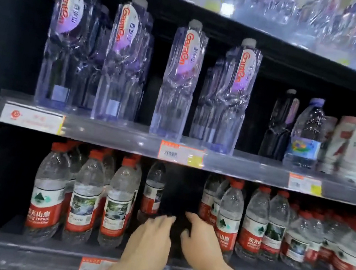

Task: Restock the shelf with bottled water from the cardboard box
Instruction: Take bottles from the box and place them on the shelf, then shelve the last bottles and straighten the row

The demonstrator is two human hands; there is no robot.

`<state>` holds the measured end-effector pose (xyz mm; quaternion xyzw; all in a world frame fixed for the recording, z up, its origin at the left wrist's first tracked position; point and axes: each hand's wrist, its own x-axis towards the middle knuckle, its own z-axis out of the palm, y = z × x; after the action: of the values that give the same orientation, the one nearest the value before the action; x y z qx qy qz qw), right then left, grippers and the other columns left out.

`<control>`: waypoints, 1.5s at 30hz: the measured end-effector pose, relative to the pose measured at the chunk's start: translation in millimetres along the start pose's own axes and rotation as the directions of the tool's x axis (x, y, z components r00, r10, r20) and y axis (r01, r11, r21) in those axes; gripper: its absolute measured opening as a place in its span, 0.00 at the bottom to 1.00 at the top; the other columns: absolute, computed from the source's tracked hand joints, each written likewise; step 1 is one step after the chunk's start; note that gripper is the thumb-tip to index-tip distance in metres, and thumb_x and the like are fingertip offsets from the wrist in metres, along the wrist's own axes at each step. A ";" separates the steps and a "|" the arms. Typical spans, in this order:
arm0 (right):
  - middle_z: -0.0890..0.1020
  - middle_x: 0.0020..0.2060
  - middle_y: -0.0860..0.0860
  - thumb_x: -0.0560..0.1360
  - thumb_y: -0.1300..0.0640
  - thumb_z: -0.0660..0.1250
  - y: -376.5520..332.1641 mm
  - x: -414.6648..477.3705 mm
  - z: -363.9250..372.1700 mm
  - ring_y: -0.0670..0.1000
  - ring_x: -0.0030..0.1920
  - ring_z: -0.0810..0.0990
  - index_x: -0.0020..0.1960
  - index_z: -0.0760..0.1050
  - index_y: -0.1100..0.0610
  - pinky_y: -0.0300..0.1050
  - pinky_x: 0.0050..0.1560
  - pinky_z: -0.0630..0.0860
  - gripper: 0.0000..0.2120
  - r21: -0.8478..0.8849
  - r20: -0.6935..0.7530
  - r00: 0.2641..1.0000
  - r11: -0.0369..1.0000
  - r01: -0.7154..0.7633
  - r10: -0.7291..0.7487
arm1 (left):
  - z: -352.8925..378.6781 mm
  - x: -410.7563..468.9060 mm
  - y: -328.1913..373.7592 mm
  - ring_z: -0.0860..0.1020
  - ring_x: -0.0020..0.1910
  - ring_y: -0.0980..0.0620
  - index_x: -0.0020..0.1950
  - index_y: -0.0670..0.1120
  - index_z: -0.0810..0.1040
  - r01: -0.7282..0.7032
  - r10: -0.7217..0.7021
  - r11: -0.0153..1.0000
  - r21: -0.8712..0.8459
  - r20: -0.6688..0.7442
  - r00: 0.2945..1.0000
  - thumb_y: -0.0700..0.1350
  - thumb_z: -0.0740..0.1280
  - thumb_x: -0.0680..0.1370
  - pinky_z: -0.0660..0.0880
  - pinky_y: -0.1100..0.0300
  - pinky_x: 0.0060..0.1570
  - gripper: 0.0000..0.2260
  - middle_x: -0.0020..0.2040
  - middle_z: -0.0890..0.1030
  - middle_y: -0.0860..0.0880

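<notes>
shelving point(110, 137) fills the frame, dark at the back, with clear plastic rails carrying orange and yellow price tags point(180, 154). across the upper middle stand tall square clear bottles point(177, 80) with white caps and red lettering on pale purple labels. along the lower half of the frame stands the bottled water point(48, 193): round clear ribbed bottles with red caps and red-and-white labels showing a green mountain or a landscape, set in rows front to back. a dark gap breaks the row at lower centre, one bottle standing deep inside it. both hands reach into that gap. the left hand point(153, 236) has its grip open, fingers spread, holding nothing. the right hand point(200, 240) is also open, fingers extended, just beside a red-labelled bottle point(228, 221).
</notes>
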<state>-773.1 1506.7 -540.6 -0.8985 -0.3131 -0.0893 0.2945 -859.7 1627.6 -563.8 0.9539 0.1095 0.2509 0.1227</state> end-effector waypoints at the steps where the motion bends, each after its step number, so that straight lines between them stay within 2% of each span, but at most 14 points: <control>1: 0.80 0.69 0.50 0.79 0.58 0.61 -1.6 -4.5 -10.7 0.52 0.68 0.78 0.78 0.69 0.50 0.44 0.67 0.75 0.27 -0.021 0.028 0.999 0.999 -0.027 0.028 | -7.0 -6.0 6.3 0.65 0.81 0.48 0.86 0.53 0.58 0.007 -0.012 0.999 0.052 0.106 0.994 0.47 0.57 0.87 0.64 0.54 0.78 0.26 0.85 0.61 0.48; 3: 0.79 0.70 0.46 0.77 0.56 0.60 -9.1 -15.9 -39.1 0.49 0.69 0.77 0.76 0.70 0.45 0.41 0.67 0.73 0.28 -0.049 0.089 0.992 0.995 -0.087 0.091 | -31.1 -16.8 21.0 0.77 0.74 0.43 0.77 0.50 0.77 -0.043 0.031 0.988 0.150 0.079 0.996 0.48 0.61 0.81 0.75 0.51 0.70 0.24 0.79 0.72 0.40; 4: 0.78 0.71 0.45 0.76 0.54 0.60 -12.8 -22.7 -56.2 0.49 0.69 0.77 0.76 0.69 0.42 0.41 0.65 0.73 0.28 -0.066 0.122 0.984 0.991 -0.120 0.127 | -50.7 -23.0 31.4 0.87 0.58 0.43 0.61 0.49 0.89 -0.057 0.034 0.983 0.174 0.135 0.990 0.50 0.63 0.74 0.84 0.52 0.53 0.21 0.65 0.84 0.38; 6: 0.77 0.71 0.46 0.74 0.51 0.60 -18.7 -38.4 -95.7 0.52 0.69 0.77 0.75 0.67 0.38 0.43 0.64 0.74 0.30 -0.104 0.195 0.958 0.975 -0.195 0.212 | -84.6 -35.2 54.9 0.89 0.37 0.47 0.39 0.52 0.91 -0.065 0.024 0.966 0.248 0.166 0.986 0.58 0.70 0.63 0.84 0.54 0.32 0.15 0.43 0.89 0.44; 8: 0.78 0.70 0.50 0.73 0.52 0.58 -27.3 -60.7 -136.6 0.54 0.67 0.79 0.75 0.67 0.37 0.44 0.63 0.75 0.31 -0.135 0.279 0.921 0.961 -0.241 0.270 | -122.1 -38.3 80.2 0.88 0.53 0.43 0.55 0.51 0.90 -0.060 -0.040 0.959 0.277 0.339 0.940 0.62 0.80 0.62 0.85 0.52 0.51 0.25 0.57 0.87 0.39; 10: 0.78 0.70 0.51 0.74 0.53 0.59 -40.0 -92.4 -181.4 0.54 0.67 0.79 0.77 0.67 0.40 0.45 0.63 0.76 0.31 -0.154 0.348 0.890 0.955 -0.254 0.293 | -157.7 -45.8 108.5 0.75 0.73 0.40 0.77 0.47 0.74 -0.032 -0.087 0.964 0.264 0.424 0.901 0.55 0.66 0.82 0.70 0.48 0.73 0.25 0.75 0.74 0.39; 13: 0.78 0.71 0.49 0.80 0.50 0.62 -59.6 -141.4 -259.2 0.51 0.66 0.79 0.79 0.67 0.47 0.44 0.62 0.76 0.26 -0.163 0.366 0.882 0.954 -0.252 0.296 | -220.7 -62.5 162.8 0.74 0.70 0.40 0.77 0.46 0.69 -0.067 -0.061 0.971 0.231 0.506 0.860 0.50 0.58 0.85 0.69 0.48 0.69 0.21 0.72 0.75 0.43; 17: 0.80 0.68 0.49 0.81 0.49 0.61 -73.1 -193.2 -372.6 0.48 0.55 0.83 0.79 0.66 0.47 0.42 0.48 0.78 0.26 -0.151 0.384 0.881 0.960 -0.235 0.276 | -293.1 -86.2 245.7 0.77 0.67 0.40 0.74 0.47 0.70 -0.086 -0.025 0.977 0.195 0.505 0.863 0.52 0.57 0.86 0.73 0.48 0.65 0.19 0.69 0.76 0.43; 21: 0.80 0.69 0.52 0.81 0.52 0.62 -50.8 -240.8 -475.9 0.50 0.50 0.84 0.80 0.66 0.50 0.44 0.46 0.81 0.27 -0.223 0.393 0.872 0.950 -0.219 0.293 | -339.3 -104.0 329.9 0.77 0.66 0.38 0.74 0.45 0.69 -0.126 -0.008 0.962 0.242 0.489 0.872 0.52 0.58 0.86 0.74 0.48 0.62 0.19 0.68 0.76 0.42; 28: 0.79 0.68 0.54 0.82 0.56 0.60 6.4 -304.2 -602.0 0.51 0.42 0.84 0.80 0.64 0.51 0.44 0.33 0.78 0.27 -0.232 0.380 0.884 0.953 -0.193 0.272 | -360.4 -113.6 462.2 0.79 0.64 0.39 0.74 0.45 0.70 -0.080 -0.028 0.947 0.311 0.328 0.944 0.54 0.59 0.85 0.76 0.49 0.58 0.21 0.68 0.77 0.42; 33: 0.83 0.56 0.54 0.83 0.56 0.60 20.4 -334.7 -624.8 0.50 0.33 0.79 0.80 0.65 0.53 0.44 0.30 0.74 0.25 -0.200 0.395 0.895 0.970 -0.136 0.207 | -362.2 -144.0 498.9 0.79 0.64 0.39 0.77 0.45 0.68 -0.024 -0.111 0.918 0.396 0.315 0.943 0.55 0.57 0.85 0.75 0.49 0.56 0.23 0.69 0.77 0.41; 36: 0.82 0.62 0.55 0.82 0.56 0.61 10.9 -341.2 -618.3 0.54 0.41 0.85 0.80 0.64 0.53 0.52 0.40 0.85 0.27 -0.188 0.421 0.890 0.977 -0.104 0.176 | -372.8 -174.8 489.0 0.79 0.63 0.39 0.76 0.45 0.71 0.036 -0.183 0.914 0.404 0.332 0.925 0.56 0.54 0.87 0.75 0.48 0.57 0.22 0.67 0.78 0.41; 41: 0.77 0.71 0.55 0.83 0.52 0.63 -32.0 -330.3 -557.7 0.52 0.43 0.85 0.81 0.64 0.53 0.50 0.41 0.83 0.27 -0.136 0.458 0.885 0.990 -0.025 0.086 | -402.8 -232.1 417.1 0.78 0.64 0.37 0.73 0.46 0.73 0.125 -0.280 0.888 0.443 0.305 0.910 0.57 0.54 0.87 0.73 0.46 0.61 0.22 0.67 0.79 0.41; 45: 0.80 0.68 0.54 0.82 0.53 0.63 -100.9 -324.1 -472.2 0.54 0.50 0.84 0.78 0.69 0.53 0.47 0.45 0.79 0.24 -0.106 0.530 0.848 0.989 0.099 -0.028 | -434.3 -283.5 326.9 0.79 0.63 0.37 0.70 0.47 0.77 0.202 -0.405 0.821 0.533 0.296 0.865 0.55 0.53 0.88 0.73 0.46 0.62 0.20 0.66 0.79 0.41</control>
<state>-1079.3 1128.8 -221.9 -0.8948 -0.4047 0.1307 0.1355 -1272.1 1319.5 -231.0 0.9534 0.2953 -0.0066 -0.0618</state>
